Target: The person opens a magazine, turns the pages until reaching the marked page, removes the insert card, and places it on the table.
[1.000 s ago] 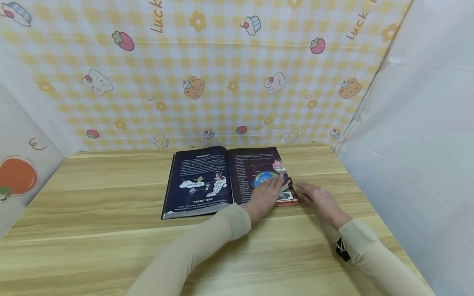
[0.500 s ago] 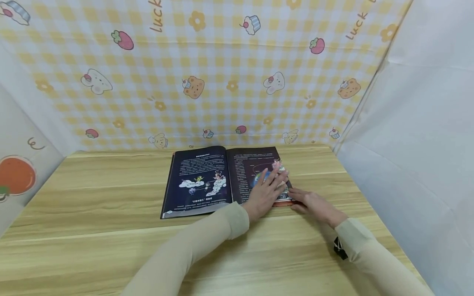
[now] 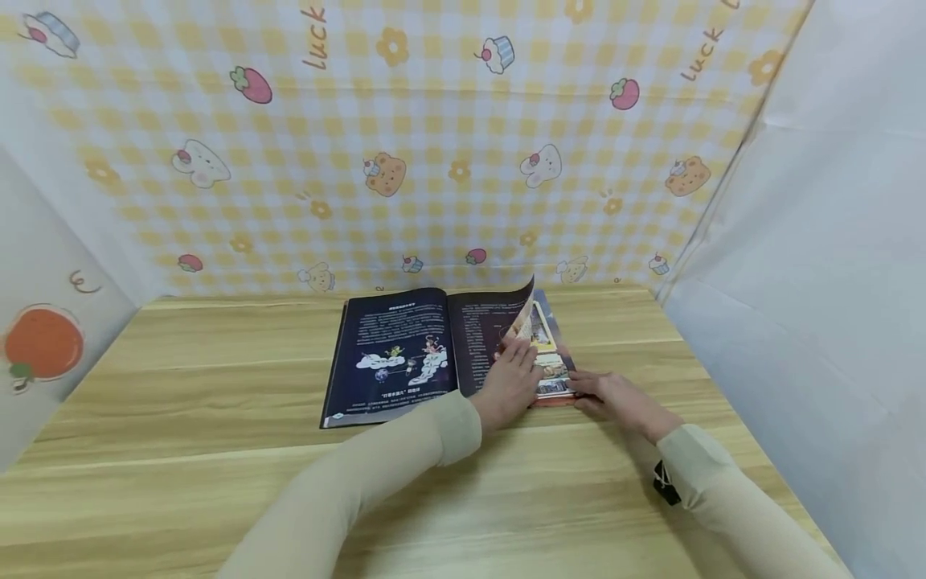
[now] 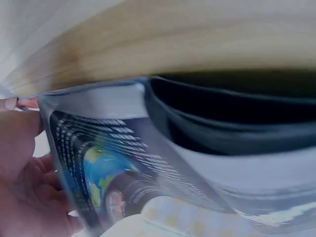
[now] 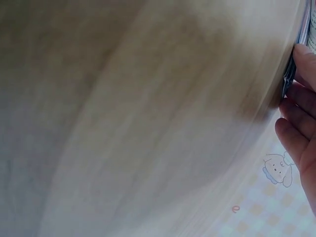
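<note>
An illustrated book lies spread on the wooden table, its dark pages carrying white print and cartoons. My left hand lies over the right page with fingers extended, against a leaf that curls up and leftward. Beneath that leaf a brightly coloured page shows. In the left wrist view the fingers are behind the leaf's edge, beside a printed globe. At the book's lower right corner, my right hand pinches the edge between thumb and fingers, and the right wrist view shows this hand partly cut off.
Yellow checked cloth with cartoon prints stands behind the table. White sheets rise along the right side and the left. A small black object shows beneath the right sleeve.
The right leaf has lifted and curled to the left, with my left hand shifting slightly leftward along with it. My right hand has moved in to the book's lower right edge.
</note>
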Motion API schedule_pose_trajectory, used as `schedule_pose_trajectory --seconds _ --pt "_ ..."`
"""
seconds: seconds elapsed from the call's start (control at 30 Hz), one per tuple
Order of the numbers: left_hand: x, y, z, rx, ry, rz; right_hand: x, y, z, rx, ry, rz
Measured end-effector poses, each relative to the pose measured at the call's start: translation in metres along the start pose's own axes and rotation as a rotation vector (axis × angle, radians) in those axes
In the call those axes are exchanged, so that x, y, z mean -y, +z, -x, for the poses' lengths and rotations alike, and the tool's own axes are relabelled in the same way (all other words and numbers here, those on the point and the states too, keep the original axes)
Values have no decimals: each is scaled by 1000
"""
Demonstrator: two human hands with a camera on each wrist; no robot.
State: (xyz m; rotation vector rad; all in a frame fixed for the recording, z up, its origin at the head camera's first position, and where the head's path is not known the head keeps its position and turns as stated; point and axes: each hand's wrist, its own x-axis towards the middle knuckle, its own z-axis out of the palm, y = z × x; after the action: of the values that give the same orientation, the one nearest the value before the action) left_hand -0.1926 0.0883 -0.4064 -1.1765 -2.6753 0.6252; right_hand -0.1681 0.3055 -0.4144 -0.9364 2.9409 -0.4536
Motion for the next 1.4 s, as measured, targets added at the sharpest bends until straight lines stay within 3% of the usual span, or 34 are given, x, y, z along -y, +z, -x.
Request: schedule_pose_trajectory --seconds 0.13,0.4,0.67,0.93,1.1,1.3,1.4 --pt "6 7 10 -43 -27 60 0 0 0 3 -6 -12" --pt "18 9 16 -19 -37 60 -1 0 1 -7 -9 -4" --pt "32 20 37 -54 -68 229 0 0 1 12 13 -23" --pt "53 30 68 78 -102 442 1 -1 2 14 16 -31" --pt "70 37 91 131 -124 525 0 -3 2 1 17 -22" --pt "93 55 124 165 -125 582 0 -3 1 13 18 -15" --pt "105 62 139 198 -166 604 -1 -2 1 8 17 -12"
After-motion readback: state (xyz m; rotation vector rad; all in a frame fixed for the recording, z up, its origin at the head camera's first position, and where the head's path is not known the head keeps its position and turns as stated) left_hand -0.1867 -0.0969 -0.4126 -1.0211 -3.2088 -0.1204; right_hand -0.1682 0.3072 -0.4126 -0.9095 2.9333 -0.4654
